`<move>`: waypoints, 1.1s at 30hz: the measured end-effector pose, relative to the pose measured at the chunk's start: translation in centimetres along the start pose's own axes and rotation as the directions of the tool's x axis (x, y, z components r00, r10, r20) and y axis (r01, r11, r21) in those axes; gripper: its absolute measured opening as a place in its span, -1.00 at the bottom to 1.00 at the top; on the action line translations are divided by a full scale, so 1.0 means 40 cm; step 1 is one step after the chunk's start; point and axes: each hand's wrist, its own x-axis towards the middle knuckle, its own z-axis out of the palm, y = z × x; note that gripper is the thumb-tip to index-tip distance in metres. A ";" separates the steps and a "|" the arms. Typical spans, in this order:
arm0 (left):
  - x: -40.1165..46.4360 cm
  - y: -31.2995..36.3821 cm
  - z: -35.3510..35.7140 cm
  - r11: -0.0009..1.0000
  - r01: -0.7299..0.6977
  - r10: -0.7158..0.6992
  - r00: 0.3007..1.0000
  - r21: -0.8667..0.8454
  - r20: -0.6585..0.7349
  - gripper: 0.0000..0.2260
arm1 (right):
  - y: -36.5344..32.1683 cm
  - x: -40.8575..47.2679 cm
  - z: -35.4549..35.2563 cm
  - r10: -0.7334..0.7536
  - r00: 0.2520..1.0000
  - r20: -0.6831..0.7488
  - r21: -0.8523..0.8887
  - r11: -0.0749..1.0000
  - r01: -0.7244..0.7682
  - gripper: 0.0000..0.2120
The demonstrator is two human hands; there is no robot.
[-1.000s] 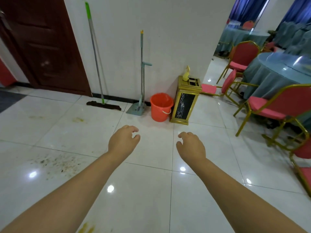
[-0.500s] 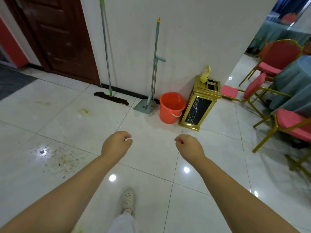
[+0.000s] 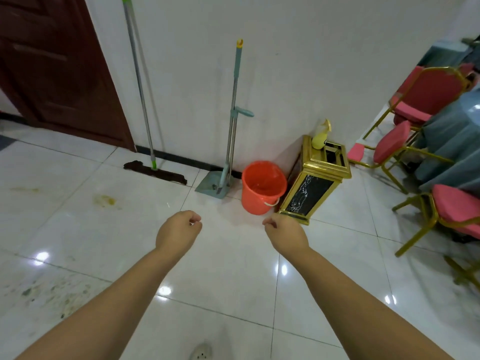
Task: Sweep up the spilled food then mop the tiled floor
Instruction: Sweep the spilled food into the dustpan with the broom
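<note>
Both arms reach forward from the bottom of the frame over the white tiled floor (image 3: 233,255). The left hand (image 3: 178,231) sits just left of centre with its fingers curled in loosely, holding nothing. The right hand (image 3: 284,233), just right of centre, is curled the same way and is empty too.

The spilled food (image 3: 52,294) lies in the lower left of the frame, a scatter of dark and greenish crumbs across a tile, well apart from both hands. A yellowish stain (image 3: 105,200) marks the floor further up on the left.

Against the white wall (image 3: 311,61) in the upper middle, a flat mop (image 3: 153,170) with a green-tipped metal handle leans upright, its dark head resting on the tiles by the black skirting. Just to its right stands a grey-green dustpan (image 3: 211,184) with a long upright handle; a broom may be clipped along it, though the view is too soft to be sure. Touching or nearly touching the dustpan on the right is an orange bucket (image 3: 262,188), and beside that a gold and black bin (image 3: 315,183) with a yellow spray bottle (image 3: 320,137) on top.

A dark brown door (image 3: 52,74) fills the upper left. Red chairs with gold frames (image 3: 452,209) and a grey-blue tablecloth (image 3: 452,139) crowd the right edge. The toe of a pale shoe (image 3: 201,352) shows at the bottom centre.
</note>
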 end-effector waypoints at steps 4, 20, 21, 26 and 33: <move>0.142 0.044 0.025 1.000 0.013 -0.012 0.999 -0.015 0.031 -0.74 | -0.005 0.139 -0.032 0.014 1.000 -0.004 0.020 1.000 -0.013 -0.77; 0.737 0.406 0.175 0.993 0.095 -0.097 0.995 -0.071 -0.025 -0.82 | 0.075 0.864 -0.215 -0.114 0.989 0.089 0.049 0.993 0.110 -0.78; 0.777 0.433 0.187 0.990 0.104 -0.107 0.994 -0.094 -0.028 -0.80 | 0.083 0.914 -0.227 -0.122 0.988 0.094 0.046 0.992 0.118 -0.78; 0.940 0.522 0.234 0.973 0.147 -0.155 0.987 -0.181 -0.034 -0.69 | 0.099 1.127 -0.260 -0.176 0.980 0.094 -0.008 0.984 0.178 -0.77; 1.170 0.548 0.245 0.956 0.200 -0.209 0.978 -0.213 -0.020 -0.69 | 0.063 1.364 -0.262 -0.174 0.972 0.160 0.001 0.984 0.176 -0.77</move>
